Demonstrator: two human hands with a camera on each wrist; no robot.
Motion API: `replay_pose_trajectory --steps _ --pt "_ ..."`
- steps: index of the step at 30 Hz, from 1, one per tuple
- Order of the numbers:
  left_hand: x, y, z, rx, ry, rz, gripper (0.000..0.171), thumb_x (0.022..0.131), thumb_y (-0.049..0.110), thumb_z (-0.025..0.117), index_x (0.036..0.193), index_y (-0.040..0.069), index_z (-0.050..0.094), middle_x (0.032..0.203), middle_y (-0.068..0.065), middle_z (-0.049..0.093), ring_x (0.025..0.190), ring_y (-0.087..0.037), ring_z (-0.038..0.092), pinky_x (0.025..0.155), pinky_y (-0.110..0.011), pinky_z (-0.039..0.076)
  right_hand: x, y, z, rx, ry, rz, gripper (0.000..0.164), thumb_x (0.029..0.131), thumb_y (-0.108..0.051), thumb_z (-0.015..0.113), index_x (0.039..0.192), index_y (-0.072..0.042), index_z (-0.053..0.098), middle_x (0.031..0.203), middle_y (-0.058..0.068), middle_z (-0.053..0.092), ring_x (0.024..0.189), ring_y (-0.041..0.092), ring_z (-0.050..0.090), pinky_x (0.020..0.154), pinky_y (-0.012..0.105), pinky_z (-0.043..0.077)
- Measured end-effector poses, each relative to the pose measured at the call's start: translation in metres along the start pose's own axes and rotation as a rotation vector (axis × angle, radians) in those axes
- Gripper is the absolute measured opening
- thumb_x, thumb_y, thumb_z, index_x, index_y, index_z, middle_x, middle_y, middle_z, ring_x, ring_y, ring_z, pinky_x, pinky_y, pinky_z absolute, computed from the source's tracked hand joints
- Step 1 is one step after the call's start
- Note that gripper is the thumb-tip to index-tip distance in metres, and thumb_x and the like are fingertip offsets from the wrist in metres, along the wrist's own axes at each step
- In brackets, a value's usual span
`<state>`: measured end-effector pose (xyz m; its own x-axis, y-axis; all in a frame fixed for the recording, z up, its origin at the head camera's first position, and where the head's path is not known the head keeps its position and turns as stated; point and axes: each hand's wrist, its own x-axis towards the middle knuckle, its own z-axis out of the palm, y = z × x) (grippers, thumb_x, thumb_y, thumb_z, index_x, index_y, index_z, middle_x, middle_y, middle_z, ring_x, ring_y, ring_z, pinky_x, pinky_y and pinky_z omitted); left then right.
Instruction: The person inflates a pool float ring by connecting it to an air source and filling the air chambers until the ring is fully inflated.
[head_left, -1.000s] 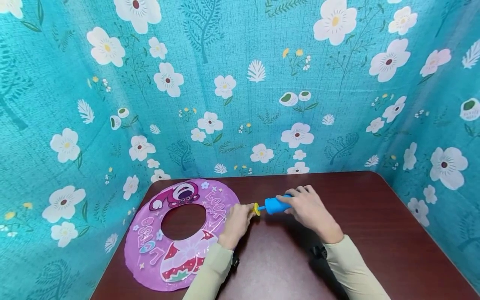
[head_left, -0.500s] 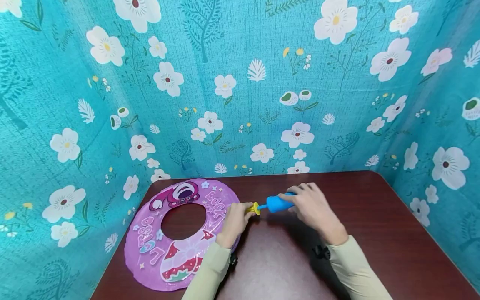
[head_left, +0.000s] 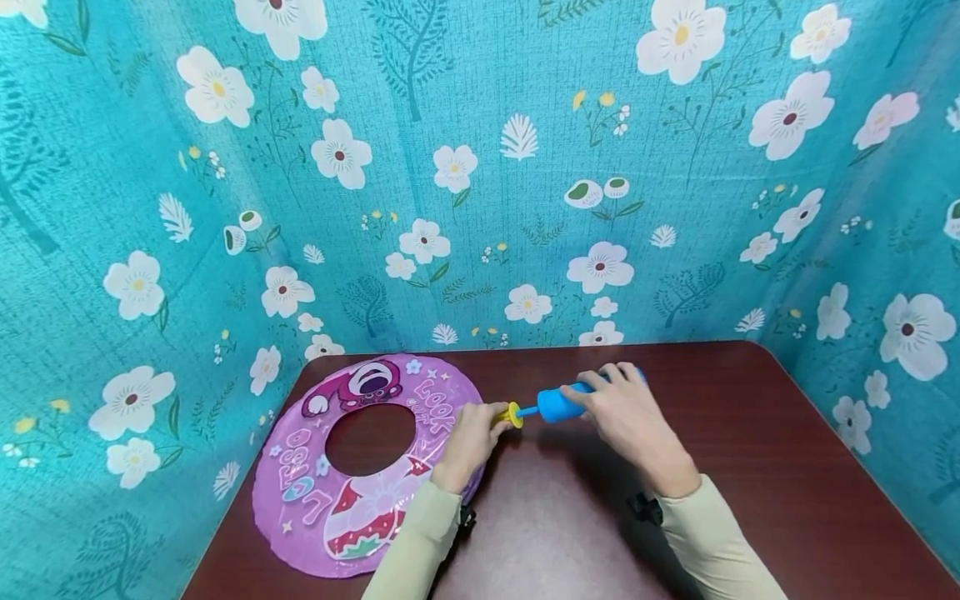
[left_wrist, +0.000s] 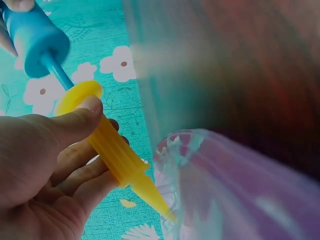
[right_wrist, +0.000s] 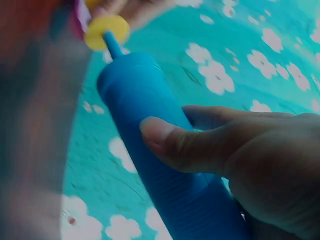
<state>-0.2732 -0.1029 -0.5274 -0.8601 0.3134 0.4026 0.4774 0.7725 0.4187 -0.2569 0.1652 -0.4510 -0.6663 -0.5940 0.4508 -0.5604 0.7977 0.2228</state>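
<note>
A hand pump with a blue barrel (head_left: pixel 557 405) and a yellow nozzle (left_wrist: pixel 117 155) is held between the two hands. My left hand (head_left: pixel 471 442) pinches the nozzle just below its round yellow flange, thumb on top. In the left wrist view, the nozzle tip overlaps the edge of a purple swim ring (head_left: pixel 281 508). A thin blue rod (left_wrist: pixel 60 75) links the nozzle to the barrel. My right hand (head_left: pixel 630 425) grips the barrel, its thumb lying along the side in the right wrist view. The ring lies flat under and left of my left hand.
The dark red-brown table (head_left: pixel 750 433) carries all of this. A teal floral curtain (head_left: pixel 480 208) rises behind it and along both sides. Black wrist straps with cameras (head_left: pixel 647 507) sit at the sleeve cuffs.
The right hand and the blue barrel have shifted a little to the right, and slightly more of the rod shows. The left hand stays almost in place on the nozzle.
</note>
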Motion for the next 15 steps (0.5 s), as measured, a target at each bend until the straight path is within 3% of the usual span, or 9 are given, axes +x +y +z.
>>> replay_pose_trajectory --steps 8,11,15 --pt "0.0 -0.001 0.002 0.003 -0.008 -0.001 0.02 0.096 0.014 0.08 0.114 0.008 0.081 0.098 -0.005 0.082 0.083 -0.017 0.074 0.08 -0.034 0.063 0.007 -0.021 0.027 0.005 0.013 -0.038 0.049 0.084 -0.03 0.093 0.13 -0.026 0.077 0.12 0.01 0.075 0.104 0.036 0.066 0.096 0.055 0.053" --pt "0.0 -0.002 0.002 -0.017 -0.006 -0.014 0.023 0.096 0.015 0.08 0.117 0.007 0.081 0.101 -0.006 0.082 0.085 -0.018 0.075 0.08 -0.034 0.063 0.005 -0.013 0.02 0.013 0.004 -0.031 0.052 0.081 -0.031 0.095 0.13 -0.027 0.078 0.12 0.009 0.076 0.104 0.035 0.066 0.096 0.053 0.053" --pt "0.0 -0.003 0.001 -0.023 0.004 -0.024 0.026 0.095 0.015 0.081 0.118 0.005 0.081 0.103 -0.007 0.082 0.087 -0.019 0.077 0.079 -0.034 0.063 -0.001 0.009 -0.005 0.039 -0.027 0.009 0.054 0.077 -0.029 0.098 0.128 -0.027 0.079 0.12 0.008 0.076 0.108 0.034 0.067 0.098 0.052 0.052"
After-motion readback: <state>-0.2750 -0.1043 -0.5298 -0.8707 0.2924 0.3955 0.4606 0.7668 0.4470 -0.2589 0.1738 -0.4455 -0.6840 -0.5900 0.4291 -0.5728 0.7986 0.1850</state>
